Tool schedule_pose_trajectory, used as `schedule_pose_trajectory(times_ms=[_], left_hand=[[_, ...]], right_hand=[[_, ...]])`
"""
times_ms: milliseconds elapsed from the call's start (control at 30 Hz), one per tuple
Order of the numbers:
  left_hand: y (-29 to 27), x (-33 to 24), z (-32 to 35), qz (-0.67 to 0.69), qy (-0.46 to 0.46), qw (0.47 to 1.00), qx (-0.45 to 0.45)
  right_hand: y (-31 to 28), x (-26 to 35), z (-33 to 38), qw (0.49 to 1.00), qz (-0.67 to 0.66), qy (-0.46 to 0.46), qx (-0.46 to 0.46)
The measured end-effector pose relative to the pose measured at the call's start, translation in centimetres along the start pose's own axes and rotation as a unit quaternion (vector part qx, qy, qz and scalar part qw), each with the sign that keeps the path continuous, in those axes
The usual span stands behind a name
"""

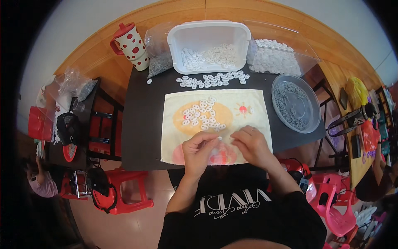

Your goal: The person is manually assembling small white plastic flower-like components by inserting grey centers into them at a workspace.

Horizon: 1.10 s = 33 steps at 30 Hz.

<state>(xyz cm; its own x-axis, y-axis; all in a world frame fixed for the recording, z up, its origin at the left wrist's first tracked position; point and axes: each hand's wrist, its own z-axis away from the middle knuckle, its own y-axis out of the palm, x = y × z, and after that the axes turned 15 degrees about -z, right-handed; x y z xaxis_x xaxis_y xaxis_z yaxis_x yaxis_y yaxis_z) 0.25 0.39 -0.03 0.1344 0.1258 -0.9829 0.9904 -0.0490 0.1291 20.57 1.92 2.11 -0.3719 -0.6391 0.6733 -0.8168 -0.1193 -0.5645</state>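
Observation:
Over the front of a pale yellow towel, my left hand is closed in a pinch. A small white piece shows at its fingertips. Just to the right, my right hand also has its thumb and forefinger together; anything between them is too small to make out. A narrow gap separates the two hands. Beyond them on the towel lies a loose group of white oval pieces, each with two dark holes.
More white ovals lie behind the towel, before a white tub of white parts. A clear box of white pieces is at back right, a round clear bowl of grey metal bits at right. A spotted tumbler and parts bag stand back left.

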Motion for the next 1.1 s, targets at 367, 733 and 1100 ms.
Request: schedule_pose_trajectory(times_ms=[367,733,1100], left_hand=[[0.3,0.0,0.0,-0.118,0.041,0.992,-0.032],[1.6,-0.3,-0.1,-0.141,0.09,0.986,0.006],[1.6,0.0,-0.2,-0.266,0.173,0.949,0.005]], right_hand=[[-0.3,-0.6,-0.8,0.997,0.064,-0.021,0.027],[-0.1,-0.3,0.3,0.991,-0.129,0.021,-0.014],[-0.6,0.8,0.2,0.999,-0.049,-0.01,0.022]])
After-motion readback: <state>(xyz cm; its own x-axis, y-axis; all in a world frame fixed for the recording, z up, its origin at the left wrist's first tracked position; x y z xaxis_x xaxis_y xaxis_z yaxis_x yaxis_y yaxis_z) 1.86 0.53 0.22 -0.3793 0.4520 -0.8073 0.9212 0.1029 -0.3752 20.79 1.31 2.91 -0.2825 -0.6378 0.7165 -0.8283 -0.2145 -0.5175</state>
